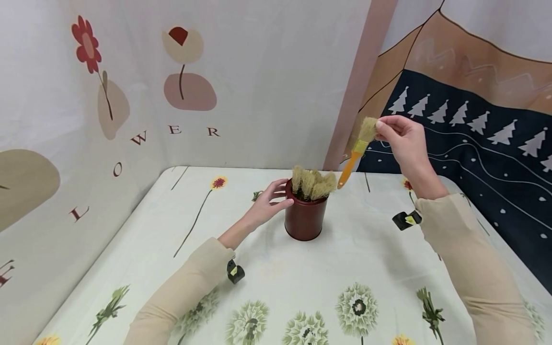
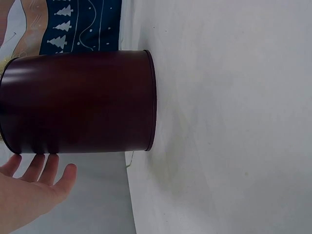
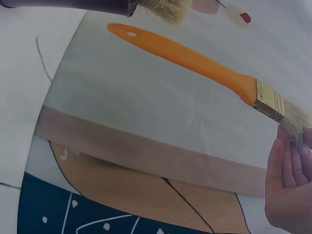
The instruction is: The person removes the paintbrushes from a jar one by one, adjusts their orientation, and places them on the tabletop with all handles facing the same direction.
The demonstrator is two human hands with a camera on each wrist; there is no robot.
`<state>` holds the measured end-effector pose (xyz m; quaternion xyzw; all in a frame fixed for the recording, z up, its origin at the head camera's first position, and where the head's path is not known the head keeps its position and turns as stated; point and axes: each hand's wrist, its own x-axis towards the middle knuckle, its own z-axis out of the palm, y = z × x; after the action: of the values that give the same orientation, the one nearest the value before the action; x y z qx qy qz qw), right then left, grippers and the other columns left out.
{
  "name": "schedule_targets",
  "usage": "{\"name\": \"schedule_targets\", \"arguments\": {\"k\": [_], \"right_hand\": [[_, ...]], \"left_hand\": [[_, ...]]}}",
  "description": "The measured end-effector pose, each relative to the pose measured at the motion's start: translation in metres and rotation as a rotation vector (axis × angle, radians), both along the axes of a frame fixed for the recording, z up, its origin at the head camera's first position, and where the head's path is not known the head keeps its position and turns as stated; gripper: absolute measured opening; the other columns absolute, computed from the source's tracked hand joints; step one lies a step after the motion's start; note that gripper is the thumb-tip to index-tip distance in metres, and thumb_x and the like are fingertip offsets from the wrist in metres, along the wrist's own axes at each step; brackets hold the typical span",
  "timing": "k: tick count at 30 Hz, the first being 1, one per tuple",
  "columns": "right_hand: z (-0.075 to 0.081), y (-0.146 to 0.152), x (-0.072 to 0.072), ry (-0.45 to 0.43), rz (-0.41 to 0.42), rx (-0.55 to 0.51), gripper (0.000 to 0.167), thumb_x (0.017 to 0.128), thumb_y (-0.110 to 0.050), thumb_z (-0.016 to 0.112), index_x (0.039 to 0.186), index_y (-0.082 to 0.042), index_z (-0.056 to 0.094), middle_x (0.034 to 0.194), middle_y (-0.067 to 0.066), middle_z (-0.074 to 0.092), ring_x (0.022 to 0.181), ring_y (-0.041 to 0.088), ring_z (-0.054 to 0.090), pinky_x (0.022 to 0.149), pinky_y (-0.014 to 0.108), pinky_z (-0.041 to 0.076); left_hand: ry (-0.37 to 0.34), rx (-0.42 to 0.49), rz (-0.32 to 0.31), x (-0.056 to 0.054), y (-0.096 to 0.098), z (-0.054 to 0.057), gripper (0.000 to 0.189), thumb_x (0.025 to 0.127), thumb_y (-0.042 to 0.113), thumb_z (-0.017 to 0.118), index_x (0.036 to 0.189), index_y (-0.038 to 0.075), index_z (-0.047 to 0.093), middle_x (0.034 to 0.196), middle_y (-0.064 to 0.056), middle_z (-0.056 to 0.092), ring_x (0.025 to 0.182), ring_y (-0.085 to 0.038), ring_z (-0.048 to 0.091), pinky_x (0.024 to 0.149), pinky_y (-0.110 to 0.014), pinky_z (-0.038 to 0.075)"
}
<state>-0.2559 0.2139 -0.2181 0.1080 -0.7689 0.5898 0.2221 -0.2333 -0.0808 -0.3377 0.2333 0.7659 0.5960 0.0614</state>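
A dark red cylindrical can (image 1: 305, 220) stands upright on the table, with several bristle-up brushes (image 1: 311, 184) inside. My left hand (image 1: 268, 203) touches the can's left side near the rim, its fingers fairly straight; in the left wrist view the fingertips (image 2: 40, 158) meet the can's wall. Up to the right of the can, my right hand (image 1: 402, 136) pinches a paintbrush (image 1: 356, 156) by its pale bristles. Its orange handle (image 3: 183, 57) hangs down toward the can, apart from it, below a gold-coloured metal band (image 3: 269, 101).
A white tablecloth (image 1: 267, 268) printed with flowers covers the table. Behind it hangs a pale printed curtain (image 1: 267, 96), and to the right a dark blue cloth with trees (image 1: 474, 139). Each sleeve carries a black wrist device (image 1: 235, 271).
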Motion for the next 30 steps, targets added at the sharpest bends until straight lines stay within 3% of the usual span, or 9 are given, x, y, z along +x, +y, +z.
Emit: {"name": "schedule_targets", "arguments": {"k": [12, 25, 28, 30], "right_hand": [[-0.034, 0.008, -0.006, -0.188, 0.042, 0.118, 0.034, 0.087, -0.028, 0.055, 0.104, 0.002, 0.055, 0.092, 0.003, 0.057, 0.080, 0.011, 0.055, 0.074, 0.016, 0.045], [-0.068, 0.004, -0.011, -0.342, 0.126, 0.130, 0.038, 0.088, -0.024, 0.055, 0.110, 0.006, 0.053, 0.097, 0.007, 0.056, 0.080, 0.013, 0.055, 0.073, 0.020, 0.047], [-0.087, 0.011, -0.023, -0.364, 0.172, 0.125, 0.038, 0.087, -0.026, 0.056, 0.110, 0.005, 0.054, 0.100, 0.011, 0.056, 0.084, 0.019, 0.054, 0.077, 0.026, 0.047], [-0.112, 0.022, -0.045, -0.389, 0.174, 0.120, 0.038, 0.085, -0.031, 0.058, 0.109, 0.000, 0.057, 0.101, 0.010, 0.056, 0.085, 0.020, 0.055, 0.078, 0.030, 0.047]], "left_hand": [[-0.011, -0.005, 0.001, 0.000, 0.000, 0.000, 0.059, 0.087, 0.015, 0.056, 0.136, 0.004, 0.026, 0.130, -0.018, 0.036, 0.117, -0.028, 0.038, 0.092, -0.039, 0.035], [-0.007, -0.007, 0.010, 0.001, 0.001, 0.002, 0.058, 0.087, 0.014, 0.056, 0.136, 0.004, 0.027, 0.130, -0.018, 0.036, 0.117, -0.029, 0.038, 0.092, -0.039, 0.036], [-0.011, -0.005, 0.008, 0.001, 0.001, 0.001, 0.059, 0.087, 0.014, 0.057, 0.136, 0.004, 0.026, 0.130, -0.018, 0.036, 0.117, -0.029, 0.038, 0.092, -0.039, 0.036], [-0.013, 0.000, 0.004, 0.001, 0.001, 0.001, 0.059, 0.087, 0.014, 0.056, 0.136, 0.003, 0.026, 0.130, -0.018, 0.036, 0.117, -0.029, 0.038, 0.092, -0.039, 0.036]]}}
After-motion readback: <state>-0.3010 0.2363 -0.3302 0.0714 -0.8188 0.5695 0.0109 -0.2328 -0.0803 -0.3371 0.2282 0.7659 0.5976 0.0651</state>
